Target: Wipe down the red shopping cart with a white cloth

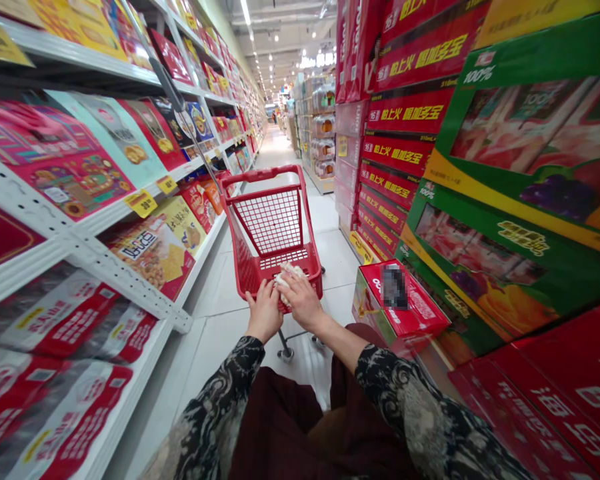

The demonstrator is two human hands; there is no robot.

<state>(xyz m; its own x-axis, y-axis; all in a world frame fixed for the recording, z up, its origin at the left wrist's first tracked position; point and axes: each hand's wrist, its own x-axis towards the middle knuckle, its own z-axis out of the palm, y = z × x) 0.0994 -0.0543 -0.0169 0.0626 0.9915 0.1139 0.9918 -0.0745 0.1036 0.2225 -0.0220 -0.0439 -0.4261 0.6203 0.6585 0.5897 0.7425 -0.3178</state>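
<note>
A small red plastic shopping cart (273,250) stands in the aisle right in front of me, with a mesh panel at its far side. My left hand (264,312) is closed at the cart's near edge, fingers curled over it. Close beside it, my right hand (303,301) presses a crumpled white cloth (283,275) against the same edge. The cloth is partly hidden under the right fingers. No goods show inside the basket.
Shelves (145,293) of boxed and bagged foods with yellow price tags line the left. Red drink cartons (405,110) and green juice boxes (485,257) are stacked at right. A red-topped box (420,300) juts out near the cart. The tiled aisle (275,147) stretches ahead.
</note>
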